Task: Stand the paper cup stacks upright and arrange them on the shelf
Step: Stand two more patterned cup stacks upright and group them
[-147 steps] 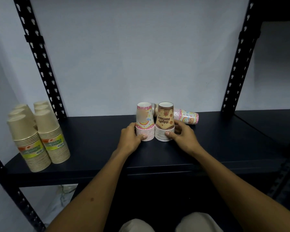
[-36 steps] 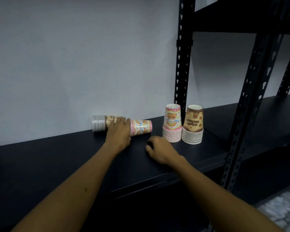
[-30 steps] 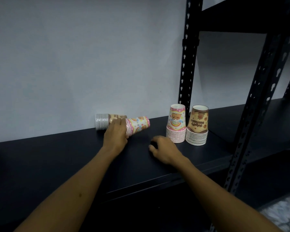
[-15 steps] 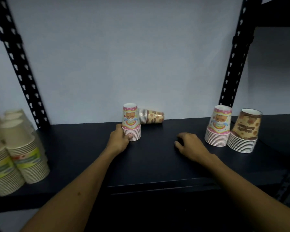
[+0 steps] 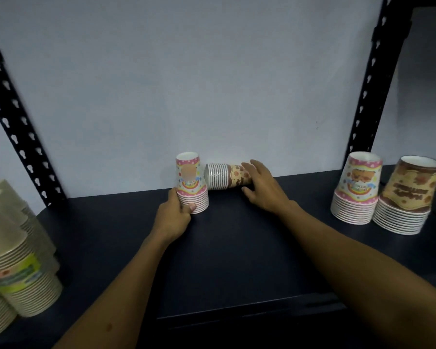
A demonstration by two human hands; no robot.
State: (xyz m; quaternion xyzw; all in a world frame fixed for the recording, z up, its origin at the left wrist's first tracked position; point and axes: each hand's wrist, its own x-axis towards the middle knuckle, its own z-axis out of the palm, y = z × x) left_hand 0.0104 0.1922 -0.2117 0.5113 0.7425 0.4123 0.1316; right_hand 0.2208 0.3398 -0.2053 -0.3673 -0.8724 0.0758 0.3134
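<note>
A pink rainbow cup stack [image 5: 190,181] stands upright, mouth down, near the back of the dark shelf [image 5: 237,248]. My left hand [image 5: 174,216] grips its lower rims. Right behind it a brown patterned cup stack [image 5: 224,176] lies on its side against the wall, rims pointing left. My right hand [image 5: 263,188] is wrapped over the closed end of that lying stack. At the right, another pink stack [image 5: 356,188] and another brown stack [image 5: 408,197] stand upright side by side.
Several tall beige cup stacks [image 5: 15,253] stand at the shelf's left end. Black perforated uprights rise at the left [image 5: 18,117] and the right [image 5: 370,79]. A white wall closes the back. Bare shelf lies between the two groups.
My left hand has stood the pink stack upright and still holds it. My right hand has moved from the shelf surface up onto the lying brown stack. The camera has swung left.
</note>
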